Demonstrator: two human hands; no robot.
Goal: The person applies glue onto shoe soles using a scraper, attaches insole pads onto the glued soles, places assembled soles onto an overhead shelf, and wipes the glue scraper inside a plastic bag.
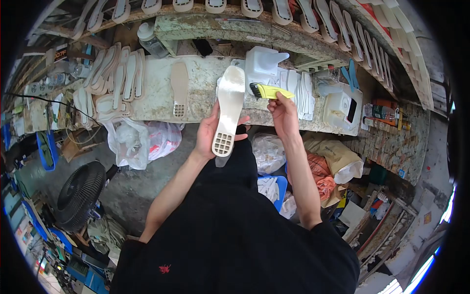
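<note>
My left hand is closed around a pale shoe sole, held upright above the bench edge. Its face is glossy, and the heel end has a grid of square holes. To the right, my right hand pinches the yellow handle of a brush. The brush's dark bristles point left toward the sole, with a small gap between them. Just behind the brush stands a white plastic container with a spout. Another sole lies flat on the bench, left of my left hand.
Piled soles cover the bench's left part; white strips lie right of the container. A shelf lined with soles runs along the back. Plastic bags hang at the front edge, and a black fan stands lower left.
</note>
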